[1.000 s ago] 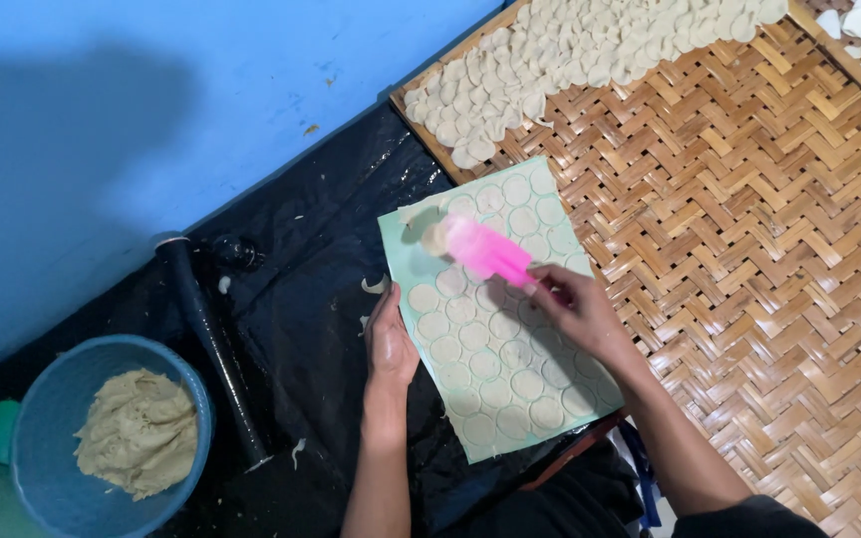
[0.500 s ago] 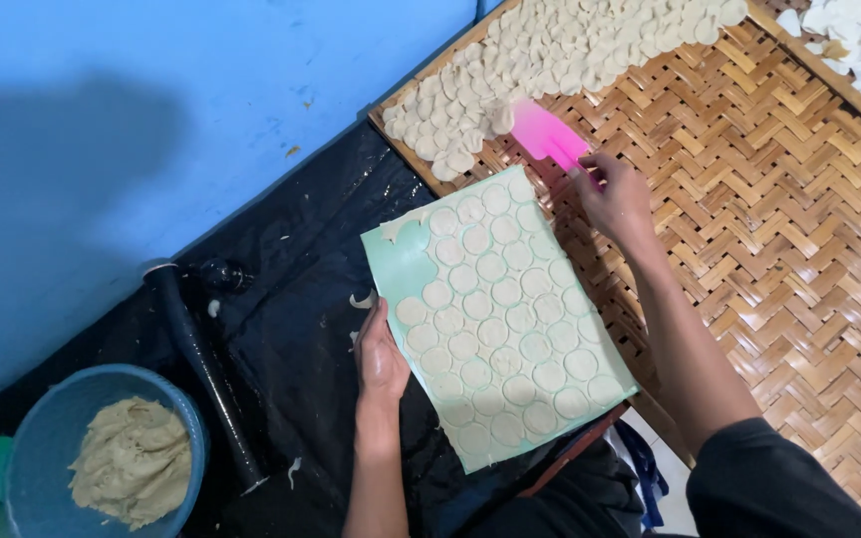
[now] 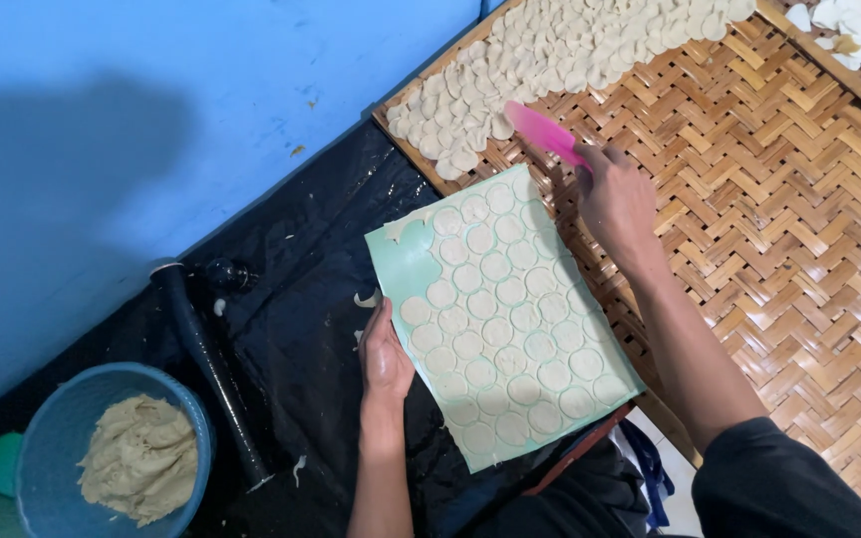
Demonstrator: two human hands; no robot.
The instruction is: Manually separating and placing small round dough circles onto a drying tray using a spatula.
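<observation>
pink scraper: held in the right hand, fingers closed around its handle end, which the hand hides; the blade tip reaches the dough rounds laid out on the woven bamboo tray.
left hand: lies flat with fingers extended and together, pressing the left edge of the pale green board.
board: rests partly on the black plastic sheet and partly over the tray's edge; it is covered with rows of cut dough circles, and its top-left corner is bare.
blue basket: lower left, holding a lump of dough, cut off by the frame's bottom.
black rolling pin: lies between basket and left hand.
hard to tell: a green object at the left edge, mostly hidden.
</observation>
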